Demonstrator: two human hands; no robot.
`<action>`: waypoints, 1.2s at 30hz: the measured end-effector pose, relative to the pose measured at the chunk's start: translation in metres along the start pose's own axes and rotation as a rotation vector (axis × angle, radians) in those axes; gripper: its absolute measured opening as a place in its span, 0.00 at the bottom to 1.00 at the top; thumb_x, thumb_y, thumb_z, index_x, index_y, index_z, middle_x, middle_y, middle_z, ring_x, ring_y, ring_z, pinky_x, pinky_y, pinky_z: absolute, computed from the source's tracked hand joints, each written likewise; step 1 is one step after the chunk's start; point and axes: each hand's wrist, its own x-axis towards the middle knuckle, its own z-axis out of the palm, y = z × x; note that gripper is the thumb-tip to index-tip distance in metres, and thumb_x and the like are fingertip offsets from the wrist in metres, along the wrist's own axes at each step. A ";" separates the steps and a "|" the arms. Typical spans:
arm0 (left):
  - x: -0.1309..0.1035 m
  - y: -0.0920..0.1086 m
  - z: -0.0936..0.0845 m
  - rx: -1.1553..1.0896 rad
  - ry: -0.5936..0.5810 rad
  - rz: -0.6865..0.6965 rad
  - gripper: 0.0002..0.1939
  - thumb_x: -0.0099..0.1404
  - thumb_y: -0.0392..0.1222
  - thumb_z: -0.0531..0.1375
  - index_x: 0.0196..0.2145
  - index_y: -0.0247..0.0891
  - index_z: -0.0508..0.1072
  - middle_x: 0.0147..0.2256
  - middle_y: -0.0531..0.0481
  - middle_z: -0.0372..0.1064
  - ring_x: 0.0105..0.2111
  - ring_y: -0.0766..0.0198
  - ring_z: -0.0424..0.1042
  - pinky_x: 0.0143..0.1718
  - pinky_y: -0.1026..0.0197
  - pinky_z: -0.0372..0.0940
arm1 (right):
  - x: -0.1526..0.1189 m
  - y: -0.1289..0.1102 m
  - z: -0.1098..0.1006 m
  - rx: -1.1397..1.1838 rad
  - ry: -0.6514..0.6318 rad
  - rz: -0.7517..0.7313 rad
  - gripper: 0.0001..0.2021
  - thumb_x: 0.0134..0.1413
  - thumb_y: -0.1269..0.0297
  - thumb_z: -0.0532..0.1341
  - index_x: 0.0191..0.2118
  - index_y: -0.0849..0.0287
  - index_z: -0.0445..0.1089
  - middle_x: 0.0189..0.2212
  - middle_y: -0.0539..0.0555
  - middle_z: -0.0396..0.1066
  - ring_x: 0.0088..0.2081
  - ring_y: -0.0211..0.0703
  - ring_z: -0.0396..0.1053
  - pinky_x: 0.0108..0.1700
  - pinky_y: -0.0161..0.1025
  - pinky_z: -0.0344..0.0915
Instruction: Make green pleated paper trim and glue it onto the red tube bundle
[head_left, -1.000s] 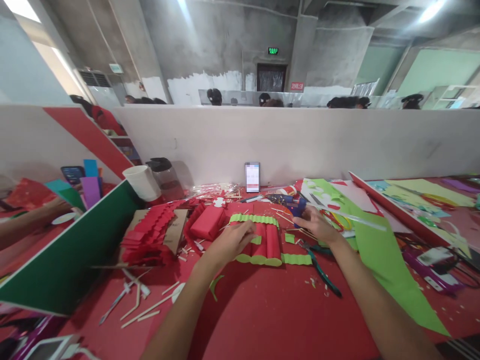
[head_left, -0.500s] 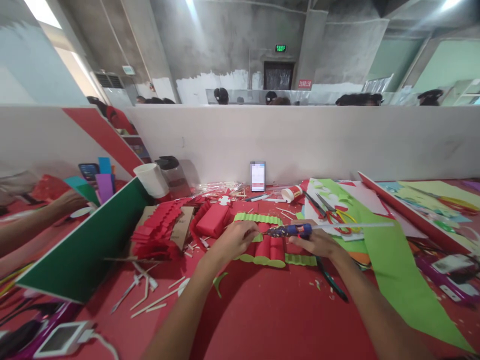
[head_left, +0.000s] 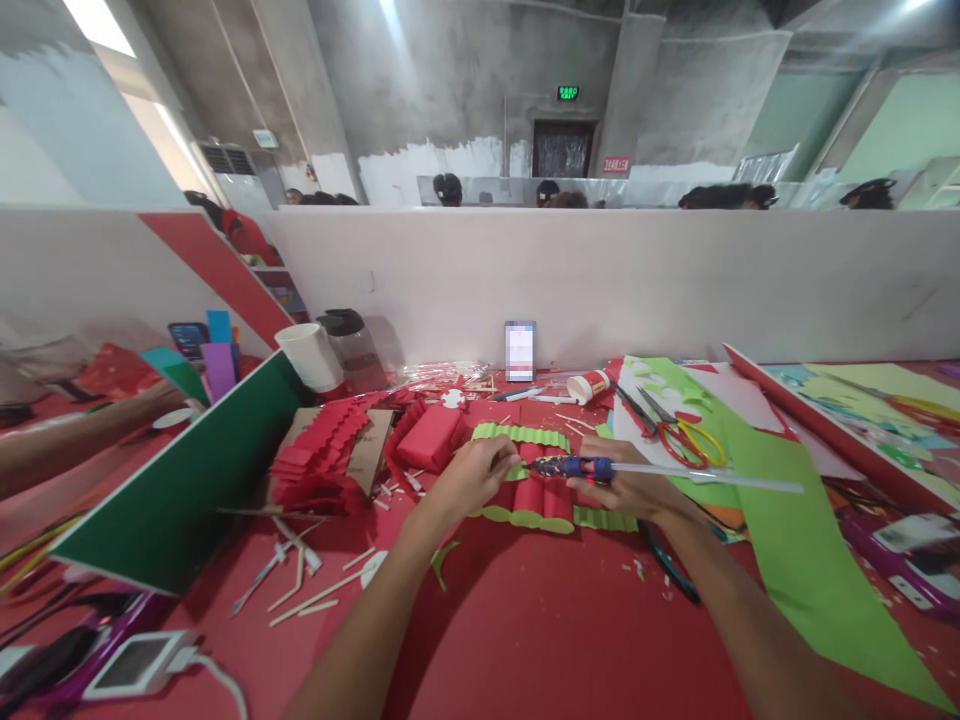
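Below both hands: bare red tabletop (head_left: 570,630), pretty roomy
Right of right hand: scissors (head_left: 686,440) kinda block it
Beyond left hand: red block (head_left: 431,437)

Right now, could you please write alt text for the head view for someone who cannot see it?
A right hand holds a blue glue gun, its nozzle beside the left hand, above red paper rolls with green ends on a red table. Scissors and green paper lie to the right; a lit phone stands against the partition behind.

The green wall sign (head_left: 568,93) reads "EXIT".
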 end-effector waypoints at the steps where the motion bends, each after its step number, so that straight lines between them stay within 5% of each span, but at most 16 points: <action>1: 0.000 0.000 0.000 0.000 -0.001 0.003 0.11 0.68 0.41 0.49 0.30 0.38 0.66 0.26 0.53 0.66 0.25 0.66 0.62 0.26 0.66 0.54 | 0.001 -0.001 0.000 0.000 0.009 -0.003 0.20 0.58 0.46 0.54 0.24 0.56 0.63 0.24 0.53 0.68 0.27 0.43 0.63 0.31 0.37 0.59; 29: 0.000 -0.005 0.006 -0.021 0.037 0.029 0.07 0.68 0.41 0.50 0.38 0.39 0.67 0.26 0.53 0.65 0.25 0.66 0.62 0.27 0.66 0.56 | -0.002 0.009 0.014 0.079 0.081 0.050 0.15 0.56 0.51 0.58 0.27 0.56 0.64 0.26 0.51 0.68 0.26 0.41 0.64 0.30 0.36 0.58; 36: 0.000 -0.006 0.007 -0.021 0.055 0.024 0.07 0.68 0.41 0.50 0.39 0.40 0.67 0.28 0.52 0.67 0.27 0.65 0.64 0.29 0.65 0.58 | -0.007 0.013 0.010 0.110 0.007 0.068 0.15 0.55 0.49 0.59 0.27 0.56 0.65 0.24 0.49 0.68 0.25 0.39 0.62 0.28 0.35 0.57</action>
